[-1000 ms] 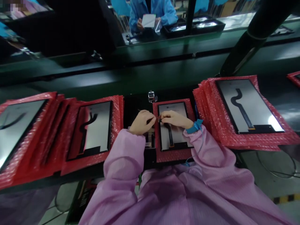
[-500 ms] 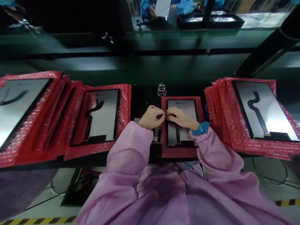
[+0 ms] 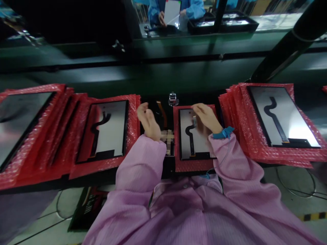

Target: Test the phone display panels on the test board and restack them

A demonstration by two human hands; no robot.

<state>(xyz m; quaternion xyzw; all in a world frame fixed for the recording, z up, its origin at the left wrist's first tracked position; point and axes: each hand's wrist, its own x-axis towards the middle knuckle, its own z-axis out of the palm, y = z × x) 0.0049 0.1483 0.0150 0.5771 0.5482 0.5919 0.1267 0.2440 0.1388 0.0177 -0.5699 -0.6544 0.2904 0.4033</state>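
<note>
An LCD panel (image 3: 199, 146) lies on a red bubble-wrap sheet (image 3: 186, 166) in front of me, its black flex cable (image 3: 190, 136) curving upward. My right hand (image 3: 206, 117) is over the panel's upper part, fingers stretched out to the left and slightly blurred. Near its fingertips a small pale strip shows by the cable's top end; whether they touch is unclear. My left hand (image 3: 149, 122) is raised beside the left stack, fingers loosely apart, with nothing visible in it. An orange flex strip (image 3: 162, 114) and a small taped part (image 3: 168, 141) lie between the hands.
Stacked red bubble-wrap sheets carry more LCD panels at left (image 3: 112, 132) and right (image 3: 286, 115). A small metal fixture (image 3: 173, 98) stands behind the middle panel. Across the bench a person in blue sleeves (image 3: 195, 9) holds a panel. A dark post (image 3: 283, 51) rises at right.
My hands were pinched together over the panel's left edge and have parted. The left hand has moved left and up; the right hand has moved right, uncovering the flex cable.
</note>
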